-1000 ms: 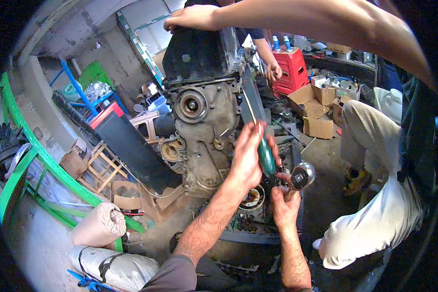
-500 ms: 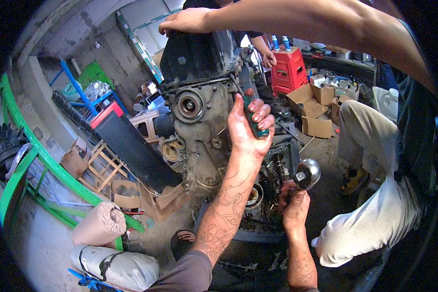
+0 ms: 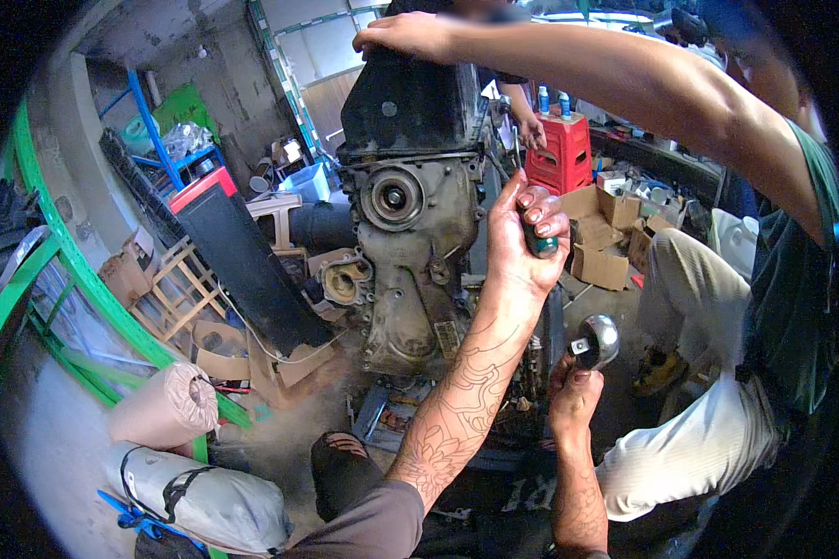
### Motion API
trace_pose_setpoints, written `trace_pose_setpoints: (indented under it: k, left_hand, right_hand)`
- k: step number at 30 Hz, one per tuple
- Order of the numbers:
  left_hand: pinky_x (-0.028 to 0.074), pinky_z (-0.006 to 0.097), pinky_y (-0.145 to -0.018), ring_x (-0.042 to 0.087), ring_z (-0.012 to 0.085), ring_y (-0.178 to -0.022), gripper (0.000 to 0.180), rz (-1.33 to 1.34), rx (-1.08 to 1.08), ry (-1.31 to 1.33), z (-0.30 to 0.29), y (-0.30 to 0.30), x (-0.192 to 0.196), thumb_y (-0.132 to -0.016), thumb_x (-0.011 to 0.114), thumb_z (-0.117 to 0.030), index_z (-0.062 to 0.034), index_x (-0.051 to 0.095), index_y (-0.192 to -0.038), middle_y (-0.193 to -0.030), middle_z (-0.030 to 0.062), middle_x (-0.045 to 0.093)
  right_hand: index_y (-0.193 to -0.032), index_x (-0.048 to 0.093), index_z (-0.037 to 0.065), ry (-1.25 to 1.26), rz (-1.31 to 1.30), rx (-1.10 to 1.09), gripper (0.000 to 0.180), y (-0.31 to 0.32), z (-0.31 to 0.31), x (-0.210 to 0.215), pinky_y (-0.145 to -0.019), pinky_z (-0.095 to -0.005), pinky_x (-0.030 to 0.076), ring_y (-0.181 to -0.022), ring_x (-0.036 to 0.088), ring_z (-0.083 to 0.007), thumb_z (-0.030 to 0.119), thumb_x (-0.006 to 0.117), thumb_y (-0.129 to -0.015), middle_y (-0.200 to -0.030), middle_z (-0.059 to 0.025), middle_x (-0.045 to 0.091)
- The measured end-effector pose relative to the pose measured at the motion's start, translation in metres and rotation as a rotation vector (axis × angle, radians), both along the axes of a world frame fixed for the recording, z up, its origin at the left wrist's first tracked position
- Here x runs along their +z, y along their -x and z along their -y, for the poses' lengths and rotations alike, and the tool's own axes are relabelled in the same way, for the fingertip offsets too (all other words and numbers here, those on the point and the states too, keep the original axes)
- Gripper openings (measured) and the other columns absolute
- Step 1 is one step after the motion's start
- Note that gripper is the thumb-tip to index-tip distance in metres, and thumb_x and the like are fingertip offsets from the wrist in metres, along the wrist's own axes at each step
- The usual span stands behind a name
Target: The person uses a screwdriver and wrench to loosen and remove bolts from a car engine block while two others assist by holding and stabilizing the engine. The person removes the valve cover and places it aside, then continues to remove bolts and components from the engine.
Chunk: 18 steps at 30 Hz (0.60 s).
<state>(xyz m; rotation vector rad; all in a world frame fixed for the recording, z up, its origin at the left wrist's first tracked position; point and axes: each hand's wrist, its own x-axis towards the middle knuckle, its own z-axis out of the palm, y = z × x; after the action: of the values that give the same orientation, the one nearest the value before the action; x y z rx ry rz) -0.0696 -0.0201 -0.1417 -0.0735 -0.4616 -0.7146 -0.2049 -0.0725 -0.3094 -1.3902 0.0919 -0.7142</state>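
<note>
My left hand [image 3: 524, 247] is raised in front of the engine block [image 3: 396, 270], fingers wrapped round a green-handled screwdriver [image 3: 542, 246]. Its thin shaft points up toward the engine's right side; the tip is hard to make out. Lower and to the right, my right hand [image 3: 573, 401] grips a ratchet wrench [image 3: 601, 341], whose shiny round head and square drive stick up above the fist. The wrench's handle is mostly hidden. On top of the engine sits a black pan-like cover [image 3: 410, 112], with another person's hand [image 3: 401, 37] resting on it.
That person's bare arm [image 3: 606, 61] spans the top, and their pale trousers [image 3: 690, 456] are close on the right. A red stool [image 3: 564, 154] and cardboard boxes [image 3: 601, 265] stand behind. Left are a green metal frame [image 3: 84, 307] and rolled bundles [image 3: 196, 494].
The view has shifted, so the engine sits further right and lower. My left hand has turned slightly and hides more of the screwdriver handle. Both hands keep their hold.
</note>
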Motion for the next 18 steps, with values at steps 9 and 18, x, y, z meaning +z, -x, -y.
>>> trace_pose_setpoints:
  k: [9,18]
  left_hand:
    - [0.036,0.02,-0.038,0.039,0.0075,-0.045,0.026,0.048,-0.065,0.123,-0.008,-0.006,0.005,-0.09,0.051,-0.015,-0.0082,0.046,-0.066,-0.053,-0.002,0.039]
    - [0.038,0.021,-0.042,0.04,0.0074,-0.045,0.03,0.008,0.032,0.115,0.0,-0.005,0.016,-0.089,0.051,-0.013,-0.0105,0.043,-0.06,-0.051,-0.0026,0.04]
  right_hand:
    - [-0.08,0.048,0.005,0.009,-0.011,-0.029,0.073,-0.001,0.002,0.001,-0.04,-0.0253,0.029,-0.045,0.04,-0.0096,0.075,0.031,-0.079,-0.055,0.0,0.043]
    - [-0.078,0.045,0.006,-0.008,0.005,-0.036,0.072,-0.008,-0.001,0.004,-0.039,-0.0247,0.028,-0.044,0.038,-0.0092,0.077,0.032,-0.077,-0.054,0.0006,0.041]
